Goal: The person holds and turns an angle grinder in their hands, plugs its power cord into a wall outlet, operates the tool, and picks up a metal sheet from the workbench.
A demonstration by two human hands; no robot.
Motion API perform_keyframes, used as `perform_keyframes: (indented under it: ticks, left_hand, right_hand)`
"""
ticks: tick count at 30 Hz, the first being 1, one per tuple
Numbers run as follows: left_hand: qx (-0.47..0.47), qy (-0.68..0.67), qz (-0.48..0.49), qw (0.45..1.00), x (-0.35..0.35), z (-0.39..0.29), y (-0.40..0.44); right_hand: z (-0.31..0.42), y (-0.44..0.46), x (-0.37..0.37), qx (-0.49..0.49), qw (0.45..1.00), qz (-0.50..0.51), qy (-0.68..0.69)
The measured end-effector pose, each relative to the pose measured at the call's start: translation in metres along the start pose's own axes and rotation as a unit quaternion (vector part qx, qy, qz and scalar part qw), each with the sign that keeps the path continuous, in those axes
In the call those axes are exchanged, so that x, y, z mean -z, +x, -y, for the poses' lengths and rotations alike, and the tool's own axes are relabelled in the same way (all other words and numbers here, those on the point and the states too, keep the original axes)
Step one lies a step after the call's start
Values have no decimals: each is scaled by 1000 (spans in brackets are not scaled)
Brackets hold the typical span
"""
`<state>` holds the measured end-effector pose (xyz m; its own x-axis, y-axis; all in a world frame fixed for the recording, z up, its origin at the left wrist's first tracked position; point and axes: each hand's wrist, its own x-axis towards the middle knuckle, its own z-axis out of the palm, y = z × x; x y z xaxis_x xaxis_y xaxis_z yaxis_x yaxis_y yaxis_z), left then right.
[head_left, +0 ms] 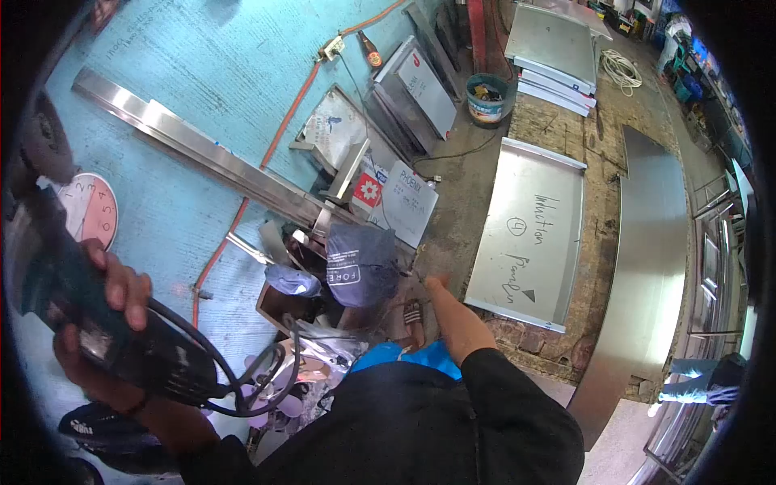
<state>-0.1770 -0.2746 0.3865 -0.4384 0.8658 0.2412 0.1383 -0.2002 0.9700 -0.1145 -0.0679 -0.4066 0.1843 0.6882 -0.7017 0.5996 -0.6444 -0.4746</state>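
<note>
My left hand [121,295] is closed around the dark body of an angle grinder [97,323], raised at the far left. Its worn disc [46,141] points up toward the top left corner. The black power cord [279,396] loops from the grinder's rear end toward my body. My right hand [434,281] is low in front of me, beside a dark blue cloth or bag [361,263] with white print. Its fingers are too small and partly hidden, so whether it touches the cloth is unclear.
On the worn workbench [558,121] at right lies a metal panel [525,234] marked "Induction Panel", next to a long steel sheet [647,259]. A bucket [487,101] stands behind. Long metal channels [202,149] and an orange conduit [283,129] line the blue wall.
</note>
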Motion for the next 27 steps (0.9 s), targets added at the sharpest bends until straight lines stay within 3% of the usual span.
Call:
perform_keyframes:
  ticks: [4, 8, 9, 10, 11, 12, 13, 15, 16, 18, 21, 24, 27]
  left_hand:
    - [58, -117, -14, 991, -15, 18, -12]
    - [77, -156, -18, 985, -25, 45, -22]
    - [84, -158, -19, 984, -27, 49, -24]
    - [85, -148, -21, 985, -28, 54, -23]
    - [83, -138, -22, 987, -29, 57, -21]
    - [86, -136, -27, 987, -30, 59, -21]
    - [89, -139, -25, 986, -29, 62, -19]
    - [100, -144, 1, 985, -26, 68, -17]
    - [100, -147, 4, 984, -27, 72, -17]
    - [116, -160, 7, 980, -30, 83, -16]
    - [131, -139, 26, 981, -34, 108, -12]
    - [137, -208, 36, 968, -39, 144, -3]
    - [101, -196, 43, 974, -43, 185, 5]
  right_hand:
    - [22, -16, 43, 88, 987, 81, -109]
    - [18, 69, 5, -35, 983, 63, 172]
    - [8, 121, -49, 184, 967, 114, -136]
    - [-3, 170, -100, 403, 826, 26, -393]
    - [19, 129, -45, 334, 907, 100, -236]
    - [42, 84, 16, 254, 954, 148, -64]
    - [56, 53, 45, 215, 962, 169, 18]
    - [87, -16, 107, 134, 953, 193, 189]
    - [101, -50, 138, 134, 954, 189, 190]
    - [121, -107, 187, 112, 883, 323, 321]
    - [131, -148, 221, 186, 872, 334, 307]
    - [132, -179, 260, 275, 851, 362, 263]
    - [125, -199, 287, 371, 846, 319, 211]
